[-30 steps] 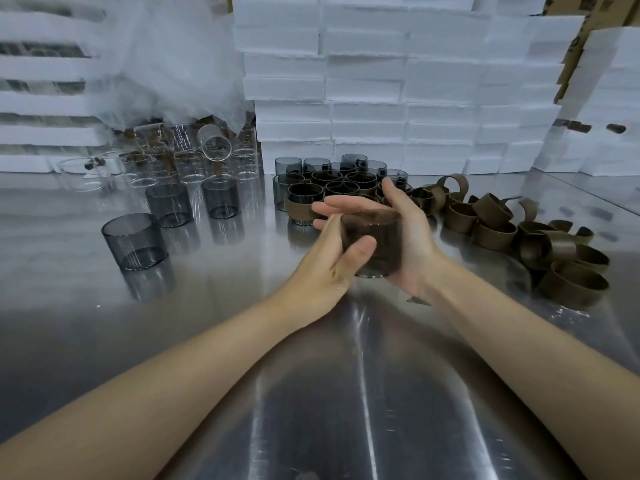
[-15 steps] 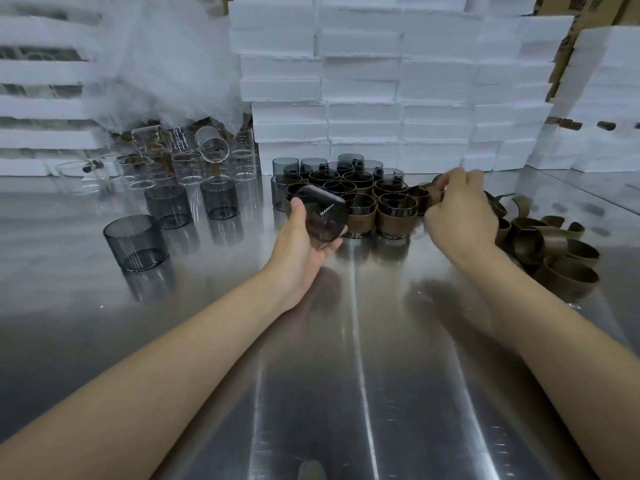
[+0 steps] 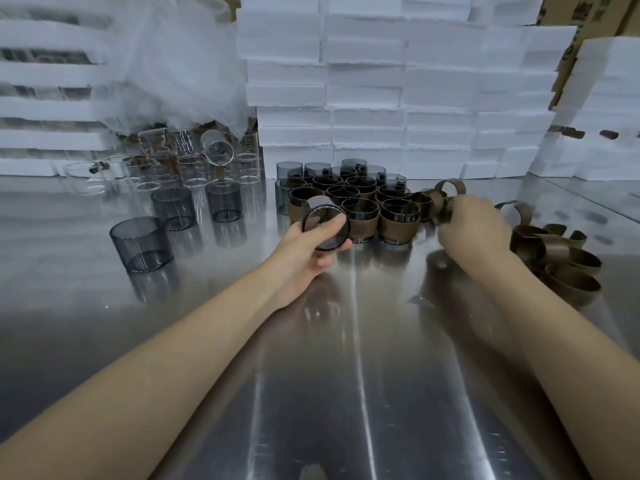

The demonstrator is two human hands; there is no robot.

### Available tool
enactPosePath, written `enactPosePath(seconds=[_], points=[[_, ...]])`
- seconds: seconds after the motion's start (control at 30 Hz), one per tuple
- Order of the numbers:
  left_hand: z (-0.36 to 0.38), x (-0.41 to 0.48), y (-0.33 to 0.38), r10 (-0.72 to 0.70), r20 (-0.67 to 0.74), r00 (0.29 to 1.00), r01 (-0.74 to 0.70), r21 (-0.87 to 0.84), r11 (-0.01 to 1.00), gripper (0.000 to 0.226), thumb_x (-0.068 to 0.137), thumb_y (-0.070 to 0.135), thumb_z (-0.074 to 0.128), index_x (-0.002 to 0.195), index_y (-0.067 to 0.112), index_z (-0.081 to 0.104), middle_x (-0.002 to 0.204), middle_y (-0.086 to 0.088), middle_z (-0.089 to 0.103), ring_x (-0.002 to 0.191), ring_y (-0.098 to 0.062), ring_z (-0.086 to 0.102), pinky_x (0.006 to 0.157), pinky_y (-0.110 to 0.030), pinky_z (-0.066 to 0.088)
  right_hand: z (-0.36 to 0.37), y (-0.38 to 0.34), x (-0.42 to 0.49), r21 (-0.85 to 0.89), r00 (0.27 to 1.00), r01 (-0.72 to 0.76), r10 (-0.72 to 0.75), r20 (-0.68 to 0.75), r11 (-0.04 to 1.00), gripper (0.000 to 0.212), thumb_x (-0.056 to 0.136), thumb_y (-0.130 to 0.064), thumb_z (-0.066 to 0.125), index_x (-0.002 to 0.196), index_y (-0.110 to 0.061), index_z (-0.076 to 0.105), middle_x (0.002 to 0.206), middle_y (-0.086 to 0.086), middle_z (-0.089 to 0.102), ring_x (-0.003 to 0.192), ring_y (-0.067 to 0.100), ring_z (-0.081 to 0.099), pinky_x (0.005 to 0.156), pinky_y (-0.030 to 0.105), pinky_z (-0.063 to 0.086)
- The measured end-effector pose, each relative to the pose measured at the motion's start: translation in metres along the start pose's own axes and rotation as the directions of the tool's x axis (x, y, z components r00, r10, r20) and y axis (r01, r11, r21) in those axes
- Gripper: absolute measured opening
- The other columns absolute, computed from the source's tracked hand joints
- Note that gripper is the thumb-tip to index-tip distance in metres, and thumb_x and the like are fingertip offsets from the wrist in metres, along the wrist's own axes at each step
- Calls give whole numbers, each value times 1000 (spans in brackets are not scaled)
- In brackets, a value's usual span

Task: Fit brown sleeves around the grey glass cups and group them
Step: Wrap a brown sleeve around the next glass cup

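My left hand (image 3: 304,251) grips a grey glass cup (image 3: 325,227) tilted on its side, one round end facing me, just in front of the group of sleeved cups (image 3: 398,221). That group stands in rows mid-table, brown bands around dark glass. My right hand (image 3: 471,226) reaches into the loose brown sleeves, its fingers curled round one brown sleeve (image 3: 438,202) at the left end of the pile (image 3: 568,261). Three bare grey cups (image 3: 140,244) stand apart on the left.
Clear glass cups (image 3: 194,164) crowd the back left under a crumpled plastic sheet (image 3: 166,64). Stacked white foam boxes (image 3: 363,98) wall off the back. The shiny metal table (image 3: 346,375) stretches toward me between my forearms.
Both hands held the cup a second ago. My right hand left it and went right to the sleeve pile, taking hold of a sleeve. My left hand carried the cup forward and tilted it.
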State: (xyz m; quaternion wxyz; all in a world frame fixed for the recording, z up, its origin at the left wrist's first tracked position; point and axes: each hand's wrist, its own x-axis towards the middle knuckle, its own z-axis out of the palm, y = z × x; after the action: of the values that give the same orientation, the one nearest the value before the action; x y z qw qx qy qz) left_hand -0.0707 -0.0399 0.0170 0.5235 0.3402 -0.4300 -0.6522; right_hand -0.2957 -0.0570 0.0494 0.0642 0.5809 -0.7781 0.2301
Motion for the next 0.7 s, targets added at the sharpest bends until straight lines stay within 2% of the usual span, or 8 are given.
enactPosePath(seconds=[0.1, 0.2, 0.27, 0.33, 0.43, 0.57, 0.63, 0.7], points=[[2, 0, -3, 23, -19, 1000, -23, -9, 1000, 40, 78, 28, 69, 111, 16, 52, 91, 2, 67, 71, -12, 70, 44, -15, 31, -7, -11, -5, 60, 982, 104, -93, -162, 993, 22, 91, -11, 54, 112, -5, 59, 107, 20, 62, 97, 41, 57, 67, 38, 38], [1, 2, -8, 72, 3, 997, -72, 80, 994, 36, 92, 29, 62, 119, 35, 39, 106, 3, 61, 69, -12, 69, 49, -16, 38, -8, -21, -11, 252, 951, 235, -169, -258, 939, 42, 94, -20, 57, 135, -11, 52, 112, 11, 66, 107, 35, 56, 81, 41, 47], [0, 2, -9, 93, -13, 996, -91, 119, 989, 64, 94, 32, 60, 145, 40, 22, 117, 7, 56, 71, -11, 70, 53, -17, 46, -9, -29, -18, 431, 935, 314, -196, -296, 846, 49, 93, -24, 62, 139, -14, 50, 104, 4, 66, 98, 27, 59, 85, 38, 47], [0, 2, -9, 120, -24, 992, -116, 123, 986, 78, 93, 34, 60, 154, 37, 9, 130, 7, 51, 73, -12, 72, 56, -18, 51, -8, -36, -25, 518, 900, 409, -238, -364, 751, 42, 92, -27, 64, 132, -14, 58, 98, 2, 65, 82, 22, 60, 81, 39, 50], [-2, 2, -7, 187, -65, 980, -178, 125, 976, 68, 92, 36, 61, 150, 37, 26, 145, -3, 45, 74, -17, 73, 58, -20, 54, -4, -45, -36, 454, 782, 603, -375, -497, 656, 22, 92, -25, 64, 105, -8, 69, 97, 5, 63, 76, 19, 60, 73, 44, 53], [-4, 1, -3, 264, -107, 958, -249, 134, 959, 56, 90, 31, 65, 143, 26, 46, 137, -10, 55, 81, -27, 74, 61, -23, 57, 10, -51, -46, 343, 662, 733, -499, -559, 588, 18, 89, -21, 66, 91, -3, 70, 111, 17, 55, 88, 26, 58, 66, 48, 54], [-5, 1, -2, 290, -114, 950, -277, 120, 953, 51, 91, 23, 65, 140, 19, 50, 137, -12, 54, 102, -32, 69, 70, -31, 60, 16, -51, -46, 345, 645, 755, -539, -542, 558, 18, 89, -20, 65, 89, -3, 69, 124, 20, 50, 98, 27, 57, 76, 43, 54], [-5, 2, -3, 287, -92, 953, -276, 120, 954, 47, 95, 20, 61, 140, 13, 50, 138, -16, 53, 111, -35, 65, 79, -39, 60, 21, -52, -45, 422, 653, 757, -577, -490, 498, 12, 91, -12, 64, 90, 0, 68, 136, 23, 42, 115, 25, 52, 96, 32, 46]])
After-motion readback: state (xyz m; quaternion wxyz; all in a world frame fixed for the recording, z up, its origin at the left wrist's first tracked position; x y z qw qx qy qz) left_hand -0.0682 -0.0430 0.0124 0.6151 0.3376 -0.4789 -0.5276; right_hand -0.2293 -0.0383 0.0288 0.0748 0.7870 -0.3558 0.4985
